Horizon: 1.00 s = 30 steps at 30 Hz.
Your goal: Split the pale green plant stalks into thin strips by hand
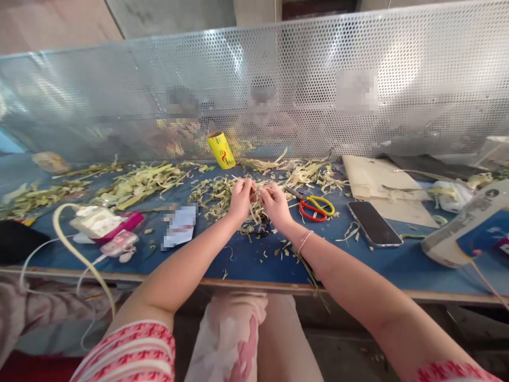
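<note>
Both hands, left hand (240, 199) and right hand (275, 204), grip pinched on a thin strip (256, 204) mid-frame — pull unevenly and it could snap.

- The left hand (240, 200) and right hand (275, 206) are held close together above the blue desk (246, 260), both pinching a thin pale strip (256, 194).
- A heap of pale shavings (222, 193) is spread just beyond the hands.
- Scissors (314, 207) with red and yellow handles are seen right of the hands, a phone (374, 223) farther right.
- A yellow roll (220, 150) is stood at the far edge.
</note>
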Tool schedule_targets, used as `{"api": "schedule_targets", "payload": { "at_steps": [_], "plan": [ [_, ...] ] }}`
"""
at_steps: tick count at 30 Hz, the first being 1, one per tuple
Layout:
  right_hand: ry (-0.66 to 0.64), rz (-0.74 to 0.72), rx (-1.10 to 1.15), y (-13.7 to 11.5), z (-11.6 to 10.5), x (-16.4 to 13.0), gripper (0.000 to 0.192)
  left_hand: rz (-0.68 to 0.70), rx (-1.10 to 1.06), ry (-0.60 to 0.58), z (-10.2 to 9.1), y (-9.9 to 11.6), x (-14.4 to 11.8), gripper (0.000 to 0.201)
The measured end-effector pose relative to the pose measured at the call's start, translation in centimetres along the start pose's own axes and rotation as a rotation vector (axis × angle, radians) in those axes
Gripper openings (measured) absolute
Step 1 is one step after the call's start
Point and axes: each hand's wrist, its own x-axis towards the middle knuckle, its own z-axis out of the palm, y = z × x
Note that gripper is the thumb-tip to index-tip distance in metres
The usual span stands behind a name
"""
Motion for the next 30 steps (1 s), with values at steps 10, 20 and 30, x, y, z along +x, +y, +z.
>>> {"api": "schedule_targets", "payload": {
  "at_steps": [10,20,30],
  "plan": [
    [-0.005,-0.003,-0.048,-1.2,-0.8,-0.1,0.032,-0.045,-0.093,0.018,0.9,0.9,-0.1,0.026],
    [0.056,0.120,-0.188,-1.1,-1.7,0.2,0.034,-0.169,-0.168,-0.079,1.2,0.6,0.2,0.026],
    [-0.034,0.139,-0.195,-1.4,-2.4,0.1,0.026,-0.198,-0.162,-0.185,1.0,1.0,0.0,0.024]
  ]
}}
